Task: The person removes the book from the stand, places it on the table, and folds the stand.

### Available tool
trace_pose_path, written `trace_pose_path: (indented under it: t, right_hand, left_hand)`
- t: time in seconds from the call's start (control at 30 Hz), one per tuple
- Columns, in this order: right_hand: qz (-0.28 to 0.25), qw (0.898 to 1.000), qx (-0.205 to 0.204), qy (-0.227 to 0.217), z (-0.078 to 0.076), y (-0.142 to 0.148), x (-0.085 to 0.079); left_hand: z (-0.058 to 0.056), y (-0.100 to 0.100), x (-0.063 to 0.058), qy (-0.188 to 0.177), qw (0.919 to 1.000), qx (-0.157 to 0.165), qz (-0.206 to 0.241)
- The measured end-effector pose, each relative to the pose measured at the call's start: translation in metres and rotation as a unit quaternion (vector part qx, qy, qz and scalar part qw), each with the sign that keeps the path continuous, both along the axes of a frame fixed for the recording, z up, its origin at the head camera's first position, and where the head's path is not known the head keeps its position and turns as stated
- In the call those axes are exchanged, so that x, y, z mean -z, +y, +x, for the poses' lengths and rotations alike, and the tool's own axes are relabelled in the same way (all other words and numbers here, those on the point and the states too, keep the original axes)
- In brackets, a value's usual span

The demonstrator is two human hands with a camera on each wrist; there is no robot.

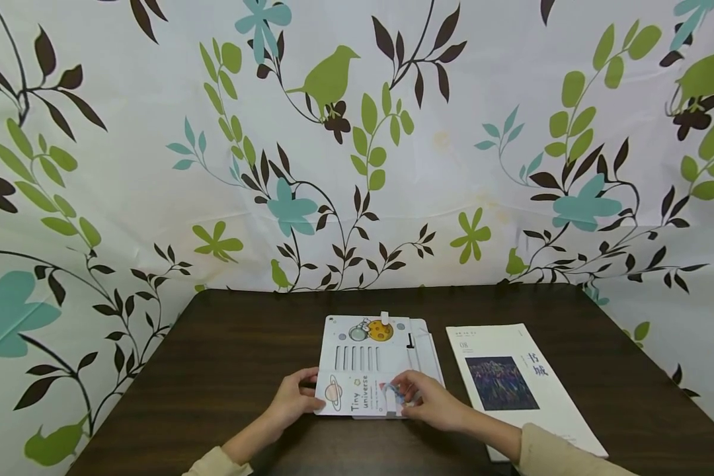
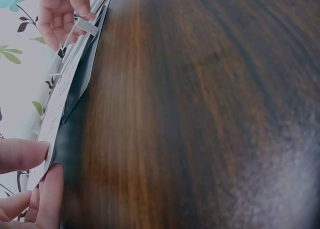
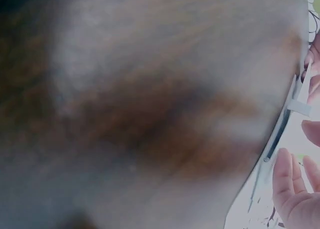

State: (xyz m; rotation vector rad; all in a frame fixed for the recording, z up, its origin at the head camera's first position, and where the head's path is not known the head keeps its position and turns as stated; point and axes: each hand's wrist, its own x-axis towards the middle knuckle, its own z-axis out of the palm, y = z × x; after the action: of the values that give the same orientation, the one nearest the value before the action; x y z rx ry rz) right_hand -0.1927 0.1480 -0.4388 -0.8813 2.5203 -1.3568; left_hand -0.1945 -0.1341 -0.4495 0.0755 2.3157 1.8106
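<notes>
A white book stand (image 1: 357, 363), printed with planets and the words "Tiny universe", lies on the dark table in the head view. My left hand (image 1: 294, 396) pinches its lower left corner, thumb on the face and fingers beneath, as the left wrist view shows at my left thumb (image 2: 22, 155). Over the lower right part, my right hand (image 1: 431, 400) curls its thumb and fingers at the bottom edge, by a white clip (image 2: 87, 26). In the right wrist view the clip (image 3: 299, 107) hooks over the edge, close to my right thumb. A dark leg or panel (image 2: 80, 84) sits slightly apart behind the board.
Right of the stand lies a white book (image 1: 512, 387) with a dark picture on its cover. The brown wooden table (image 1: 238, 357) runs back to a cloth (image 1: 357, 165) patterned with leaves and birds. Another clip (image 1: 385, 317) stands on the stand's top edge.
</notes>
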Motion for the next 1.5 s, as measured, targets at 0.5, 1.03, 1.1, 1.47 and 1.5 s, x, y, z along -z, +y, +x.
trace_pose_path:
  t: [0.5, 1.03, 1.1, 1.47, 1.5]
  right_hand:
    - [0.05, 0.994, 0.102, 0.005, -0.021, 0.04, -0.017]
    - [0.054, 0.993, 0.107, -0.022, -0.026, 0.049, -0.007]
    - [0.056, 0.992, 0.109, -0.027, -0.026, 0.049, -0.006]
    - [0.061, 0.993, 0.092, -0.038, -0.031, 0.051, -0.005]
    - [0.06, 0.993, 0.089, -0.038, -0.032, 0.05, -0.005]
  left_hand:
    - [0.008, -0.013, -0.001, 0.0, 0.9997, 0.022, 0.005]
    - [0.008, -0.014, 0.001, -0.009, 0.9995, 0.022, 0.021]
    - [0.008, -0.013, 0.001, -0.008, 0.9995, 0.022, 0.022]
    - [0.01, -0.013, -0.002, -0.008, 0.9996, 0.017, 0.02]
    - [0.01, -0.013, -0.002, -0.008, 0.9996, 0.017, 0.02]
